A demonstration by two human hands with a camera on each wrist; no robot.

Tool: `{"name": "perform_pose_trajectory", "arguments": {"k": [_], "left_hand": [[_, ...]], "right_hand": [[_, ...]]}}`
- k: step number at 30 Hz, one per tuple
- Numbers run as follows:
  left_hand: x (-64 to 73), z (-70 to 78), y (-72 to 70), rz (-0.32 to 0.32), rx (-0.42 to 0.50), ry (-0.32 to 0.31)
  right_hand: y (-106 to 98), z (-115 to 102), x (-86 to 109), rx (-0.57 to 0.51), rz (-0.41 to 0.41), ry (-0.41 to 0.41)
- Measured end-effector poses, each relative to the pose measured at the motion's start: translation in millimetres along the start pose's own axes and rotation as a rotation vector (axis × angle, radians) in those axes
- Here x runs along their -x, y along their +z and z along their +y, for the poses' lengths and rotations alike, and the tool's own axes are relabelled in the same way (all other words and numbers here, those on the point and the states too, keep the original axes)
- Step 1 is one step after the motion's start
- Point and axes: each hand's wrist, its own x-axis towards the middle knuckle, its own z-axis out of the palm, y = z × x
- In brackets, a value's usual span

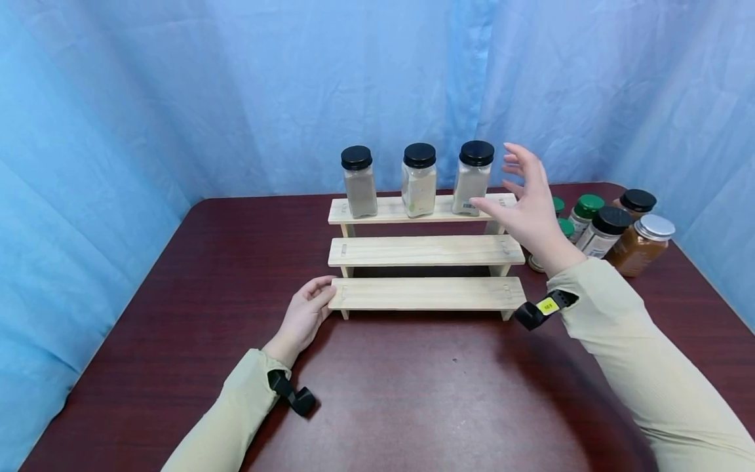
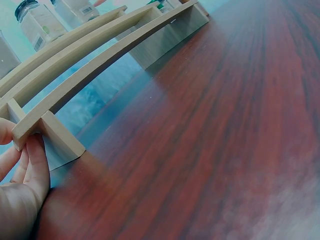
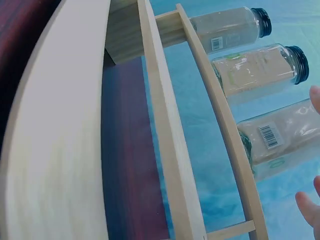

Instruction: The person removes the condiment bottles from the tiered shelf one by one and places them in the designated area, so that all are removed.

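A three-tier wooden shelf rack [image 1: 427,252] stands on the table. My left hand [image 1: 303,317] pinches the left end of its lowest board, thumb above and fingers underneath, as the left wrist view shows. Three clear glass jars with black lids stand in a row on the top board: a left jar [image 1: 361,190], a middle jar [image 1: 419,190] and a right jar [image 1: 472,183]. My right hand [image 1: 535,213] is just right of the right jar, fingers spread and apart from the thumb, gripping nothing. In the right wrist view, its fingertips [image 3: 307,207] show at the edge, apart from that jar.
Several filled spice jars cluster right of the rack, partly behind my right forearm: a silver-lidded jar [image 1: 639,246], a black-lidded white jar [image 1: 603,233] and green-lidded ones [image 1: 586,208]. Blue curtains [image 1: 354,78] surround the dark red wooden table [image 1: 401,393].
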Motion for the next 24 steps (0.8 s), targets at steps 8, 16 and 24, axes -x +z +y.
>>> {"name": "perform_pose_trajectory", "arguments": {"k": [8,16,24], "left_hand": [[-0.1,0.4,0.5,-0.006,-0.006,-0.001],[0.5,0.6,0.5,-0.004,-0.008,-0.002],[0.3,-0.1,0.7,-0.002,-0.009,-0.001]], "right_hand": [[4.5,0.7,-7.4,0.007,-0.029,0.051],[7.4,4.3,-10.9,-0.018,-0.099,0.086],[13.7,9.8,-11.7,0.007,-0.108,0.072]]}}
